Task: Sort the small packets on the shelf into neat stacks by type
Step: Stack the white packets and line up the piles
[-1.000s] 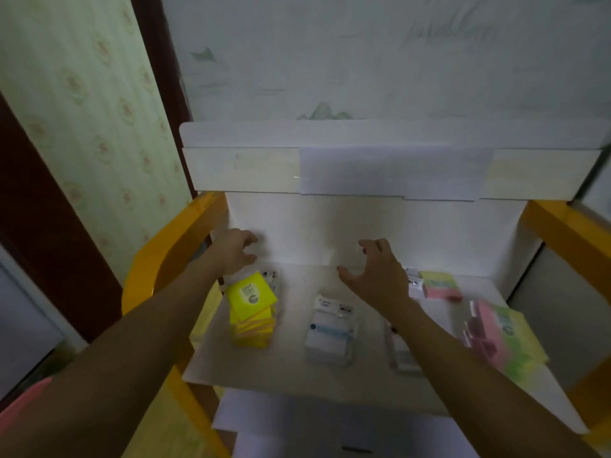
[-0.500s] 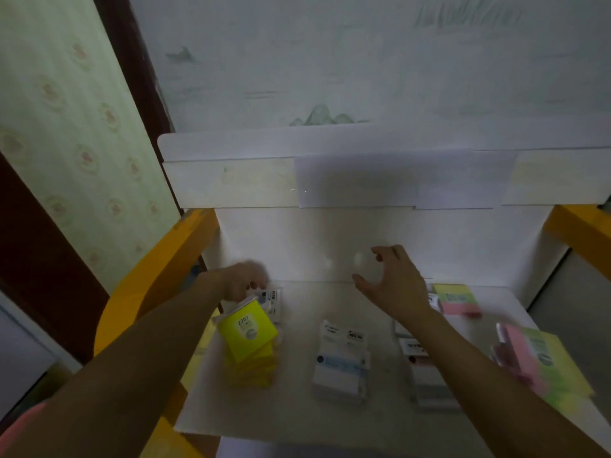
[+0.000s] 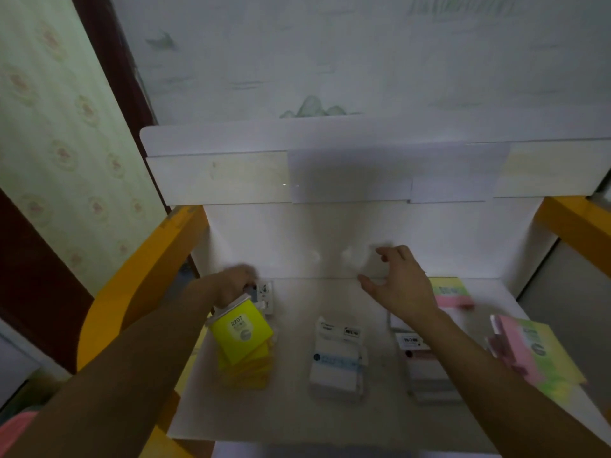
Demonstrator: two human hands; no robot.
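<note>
Yellow packets (image 3: 244, 352) in a slightly fanned, blurry stack.

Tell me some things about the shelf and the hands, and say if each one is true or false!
1. The yellow packets sit at the left end of the shelf. True.
2. The right hand is gripping a pink packet. False: it hovers with its fingers spread, holding nothing.
3. The left hand is at the back of the shelf, touching a small white packet. True.
4. The white packets with a blue band lie on top of the yellow ones. False: they lie apart, in the middle of the shelf.
</note>
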